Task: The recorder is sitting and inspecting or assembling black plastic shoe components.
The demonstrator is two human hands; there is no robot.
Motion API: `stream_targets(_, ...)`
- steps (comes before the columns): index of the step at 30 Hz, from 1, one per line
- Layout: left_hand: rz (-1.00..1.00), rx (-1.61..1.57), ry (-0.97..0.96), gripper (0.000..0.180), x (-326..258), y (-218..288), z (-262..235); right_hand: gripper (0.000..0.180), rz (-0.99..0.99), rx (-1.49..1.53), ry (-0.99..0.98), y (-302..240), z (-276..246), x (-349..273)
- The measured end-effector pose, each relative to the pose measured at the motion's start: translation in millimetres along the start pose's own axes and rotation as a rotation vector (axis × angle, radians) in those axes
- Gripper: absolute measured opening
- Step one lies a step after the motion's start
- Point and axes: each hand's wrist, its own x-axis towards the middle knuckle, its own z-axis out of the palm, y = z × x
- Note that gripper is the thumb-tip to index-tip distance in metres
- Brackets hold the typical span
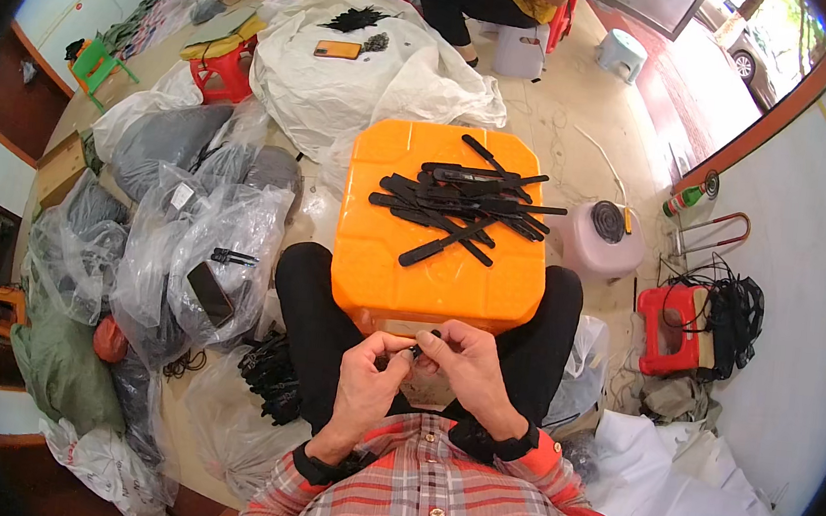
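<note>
While I watch from the head camera, the left hand (pixel 370 378) and the right hand (pixel 470 368) meet over the lap, just off the near edge of an orange plastic worktop (pixel 362 275). Between their fingers I see a small black piece (pixel 435 335), mostly hidden; the thumb and forefinger of each side pinch it, and I can't make out its full shape. Both wrists show dark cuffs below the plaid sleeves.

On the worktop I have a loose heap of black strips (pixel 444 195), crossing one another at many angles, a few poking out past the rest. To the left, a dark phone (pixel 210 293) rests on clear plastic bags (pixel 159 263) with grey contents. Beyond the worktop a white sheet (pixel 284 96) covers part of the floor, carrying an orange phone (pixel 338 50) and a dark pile (pixel 353 19). To the right stands a pale pink container (pixel 583 252), and farther along, black cables (pixel 738 314) lie beside a red stool (pixel 655 356).
</note>
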Motion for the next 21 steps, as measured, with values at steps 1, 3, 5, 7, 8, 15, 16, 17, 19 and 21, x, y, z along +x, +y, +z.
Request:
stream_targets(1,0.04,0.044,0.024,0.012,0,-1,0,0.018,0.0,-0.001,-0.002,-3,3,-2)
stream_targets(3,0.08,0.085,0.049,0.011,-1,-3,1,0.014,-0.49,-0.612,0.129,-12,10,-8)
stream_targets(5,0.201,0.164,0.075,0.01,-2,-6,3,0.012,-0.615,-0.751,0.134,-10,10,-8)
stream_targets(7,0.175,0.119,0.058,0.01,-3,-3,2,0.01,-0.706,-0.762,0.142,-15,10,-9)
stream_targets(8,0.148,0.075,0.036,0.01,-3,-1,1,0.01,-0.707,-0.762,0.139,-17,10,-9)
stream_targets(15,0.081,-0.071,-0.022,0.012,-7,6,-1,0.016,-0.301,-0.346,0.048,-21,3,-8)
stream_targets(16,0.046,-0.144,-0.044,0.013,-7,7,-2,0.019,0.013,-0.006,-0.022,-20,0,-6)
stream_targets(17,0.011,-0.217,-0.066,0.013,-8,7,-2,0.019,0.01,-0.007,-0.022,-17,0,-5)
stream_targets(19,0.008,-0.248,-0.054,0.014,-11,6,-2,0.022,0.123,0.342,-0.095,-13,1,-5)
stream_targets(21,0.004,-0.278,-0.041,0.014,-12,7,-1,0.02,0.165,0.417,-0.108,-15,1,-6)
